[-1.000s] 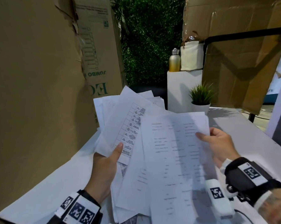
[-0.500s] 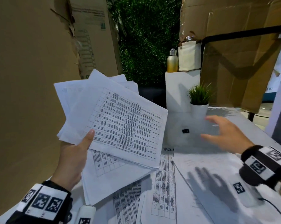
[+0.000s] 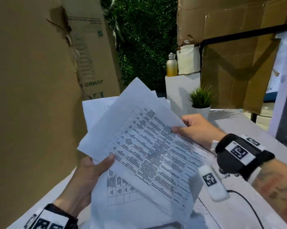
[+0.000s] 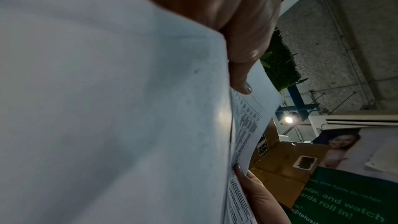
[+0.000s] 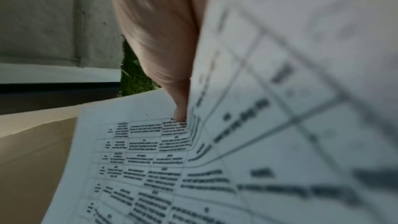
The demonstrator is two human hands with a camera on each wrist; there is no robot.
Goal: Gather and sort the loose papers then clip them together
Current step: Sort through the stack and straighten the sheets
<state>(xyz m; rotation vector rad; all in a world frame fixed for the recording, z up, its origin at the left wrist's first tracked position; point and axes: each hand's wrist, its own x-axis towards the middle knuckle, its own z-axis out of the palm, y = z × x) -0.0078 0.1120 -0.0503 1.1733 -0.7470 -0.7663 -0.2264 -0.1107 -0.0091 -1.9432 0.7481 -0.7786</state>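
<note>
The papers are up in the air over the table, a fanned, uneven sheaf with corners poking out toward the plant and more sheets hanging below the top printed page. The left hand pinches the sheaf at the corner farthest from the plant, thumb lying on top of the printed page and the fingers curled underneath. The right hand pinches the edge nearest the plant, thumb on the print, the other fingers behind the sheets; the right wrist view shows its thumb pressing on a table cell.

The sheaf looks light and floppy: the sheets bow between the two hands and droop where nothing supports them. Loose sheets likely slide on one another, so a pinch at one corner alone would probably let the lower ones slip or fan further. The better hold, I judge, is at two opposite edges, as now, then standing the stack on one edge on the table, on the near side of the plant, and tapping it square. The edges crease easily, so the pinch should be firm but flat.

No clip shows in these views.
</note>
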